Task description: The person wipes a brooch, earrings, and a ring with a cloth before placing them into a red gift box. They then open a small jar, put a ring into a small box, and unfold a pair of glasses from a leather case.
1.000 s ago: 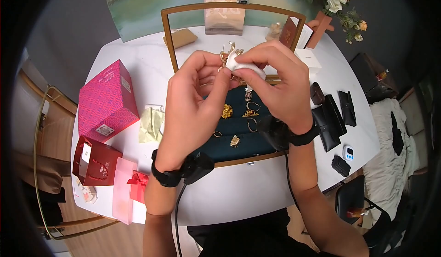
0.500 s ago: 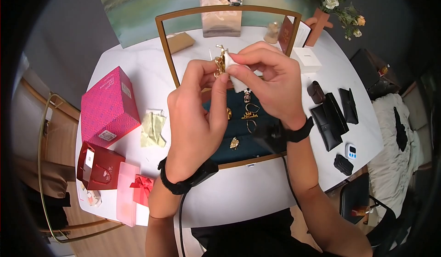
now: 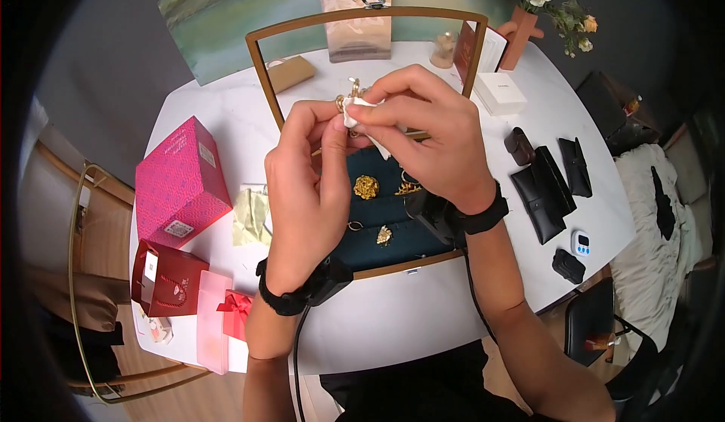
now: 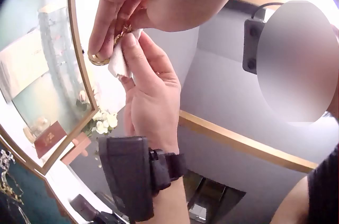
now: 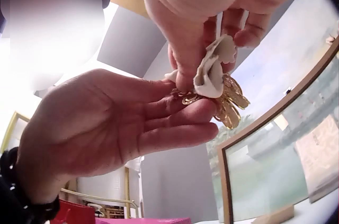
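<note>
Both hands have drifted slightly toward the worktop's far edge since a second ago. Seen from the head, the left hand (image 3: 306, 188) pinches a gold chain (image 3: 349, 97) above the green tray (image 3: 393, 229), while the right hand (image 3: 423, 139) presses a white cloth (image 3: 361, 112) against it. The left wrist view shows the cloth wrapped round the chain. The right wrist view shows gold links hanging below the cloth.
</note>
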Tool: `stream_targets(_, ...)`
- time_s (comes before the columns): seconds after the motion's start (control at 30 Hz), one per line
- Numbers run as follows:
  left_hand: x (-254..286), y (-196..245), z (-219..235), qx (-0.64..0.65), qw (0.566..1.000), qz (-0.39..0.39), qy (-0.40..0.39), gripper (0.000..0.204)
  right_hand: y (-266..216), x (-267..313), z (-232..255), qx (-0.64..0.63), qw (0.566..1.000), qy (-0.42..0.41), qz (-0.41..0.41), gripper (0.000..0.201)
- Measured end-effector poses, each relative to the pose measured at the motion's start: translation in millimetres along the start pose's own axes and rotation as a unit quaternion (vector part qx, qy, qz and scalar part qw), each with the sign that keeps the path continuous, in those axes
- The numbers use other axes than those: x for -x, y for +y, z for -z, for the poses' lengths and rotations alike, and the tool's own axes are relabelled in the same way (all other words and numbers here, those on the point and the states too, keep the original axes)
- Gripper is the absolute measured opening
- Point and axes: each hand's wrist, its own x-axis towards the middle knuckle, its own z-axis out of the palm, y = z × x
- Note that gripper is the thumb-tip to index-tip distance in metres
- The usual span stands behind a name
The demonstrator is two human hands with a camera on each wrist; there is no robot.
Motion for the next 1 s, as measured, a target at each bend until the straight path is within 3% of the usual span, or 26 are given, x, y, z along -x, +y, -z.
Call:
stream_targets(0.07,1.2,0.1,0.0,-0.05,0.998,-0.023,-0.003,0.014,0.1,0.9,1.8,-0.001,1.0,0.022,0.004,0.016)
stream_targets(0.1,0.2,-0.1,1.4,-0.05,0.998,-0.023,-0.005,0.014,-0.5,0.7,4.6,-0.003,0.999,0.009,-0.037,0.015)
stream_targets(0.17,-2.3,0.5,5.2,0.014,1.0,0.007,-0.007,0.014,-0.1,0.3,5.5,-0.005,0.997,-0.005,-0.077,0.015)
stream_targets(0.2,-2.2,1.6,5.3,0.043,0.999,0.016,-0.002,0.014,0.7,-0.1,3.4,-0.195,0.96,0.064,-0.189,0.016)
stream_targets(0.23,-2.4,2.8,5.9,0.042,0.999,0.017,-0.006,0.014,1.8,-0.6,2.1,-0.375,0.871,0.13,-0.288,0.019)
stream_targets(0.27,-2.8,4.1,7.2,0.057,0.998,0.026,-0.007,0.015,5.9,-1.1,8.0,-0.377,0.861,0.148,-0.309,0.022)
stream_targets(0.43,-5.1,7.5,10.6,0.074,0.996,0.048,-0.015,0.018,8.4,-4.0,17.6,-0.364,0.867,0.183,-0.288,0.024)
stream_targets(0.5,-5.5,6.4,12.1,0.112,0.991,0.06,-0.038,0.019,7.0,-3.3,15.5,-0.253,0.923,0.146,-0.25,0.022)
stream_targets(0.53,-5.7,6.6,12.6,0.112,0.991,0.06,-0.038,0.019,7.7,-2.7,14.9,-0.253,0.923,0.145,-0.25,0.022)
stream_targets(0.6,-6.0,7.7,13.8,0.118,0.99,0.06,-0.038,0.02,8.7,-2.0,13.7,-0.002,0.988,0.093,-0.12,0.02)
stream_targets(0.73,-7.2,7.4,19.5,0.13,0.989,0.065,-0.019,0.021,4.9,-2.1,12.3,-0.065,0.979,0.108,-0.159,0.02)
stream_targets(0.8,-8.2,4.8,24.6,0.105,0.993,0.046,-0.032,0.024,5.2,-1.8,16.6,-0.177,0.937,0.126,-0.275,0.018)
stream_targets(1.0,-7.7,7.5,19.4,0.124,0.989,0.067,-0.036,0.022,9.2,-0.3,14.4,-0.181,0.95,0.104,-0.233,0.019)
